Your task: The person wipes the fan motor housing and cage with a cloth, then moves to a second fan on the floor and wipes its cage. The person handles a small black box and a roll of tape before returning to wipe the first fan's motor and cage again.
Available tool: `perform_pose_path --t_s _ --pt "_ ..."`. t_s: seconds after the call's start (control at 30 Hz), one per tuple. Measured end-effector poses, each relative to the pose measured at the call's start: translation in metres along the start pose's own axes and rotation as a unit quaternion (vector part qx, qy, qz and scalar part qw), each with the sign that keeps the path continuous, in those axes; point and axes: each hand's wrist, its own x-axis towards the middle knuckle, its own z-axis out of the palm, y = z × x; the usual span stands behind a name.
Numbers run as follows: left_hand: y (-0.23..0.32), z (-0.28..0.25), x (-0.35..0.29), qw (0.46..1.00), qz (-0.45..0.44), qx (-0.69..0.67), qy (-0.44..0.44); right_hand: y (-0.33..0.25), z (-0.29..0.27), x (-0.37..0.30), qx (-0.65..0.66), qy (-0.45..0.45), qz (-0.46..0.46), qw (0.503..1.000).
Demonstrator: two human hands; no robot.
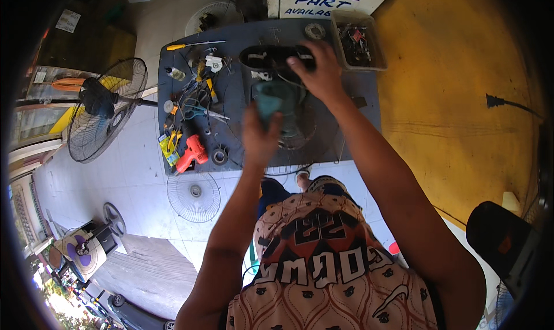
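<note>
Apparently, the left hand [261, 132], half-curled and blurred, touches a crumpled teal cloth [270, 99]; whether it grips, I cannot tell. Beyond this cloth, the right hand [316, 70], partly closed, holds a black oblong plastic part [266, 57]. Probably wiping is in hand, calling for steady support.

Work at a dark table [254, 34]
The left hand [261, 135] (blurred) holds a teal cloth [270, 99]; the right hand [322, 73] grips a black oblong part [277, 58]; a red drill [193, 151] lies leftward.
</note>
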Motion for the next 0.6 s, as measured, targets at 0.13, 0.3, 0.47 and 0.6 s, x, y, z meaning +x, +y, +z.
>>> perform_pose_path --t_s 0.13,0.3,0.47,0.6 --pt "-0.019 0.038 0.009 0.964 0.126 0.232 0.012 -0.01 0.024 0.029 -0.053 -0.169 0.099 0.979" --pt "-0.014 0.044 0.063 0.939 -0.035 0.322 -0.113 -0.007 0.02 0.024 -0.032 -0.149 0.039 0.987" --pt "-0.01 0.052 0.077 0.926 -0.055 0.324 -0.184 -0.009 0.013 0.021 -0.048 -0.157 0.082 0.983" --pt "-0.015 0.048 0.032 0.934 0.071 0.347 -0.05 -0.02 0.02 0.008 -0.09 -0.045 0.074 0.992"
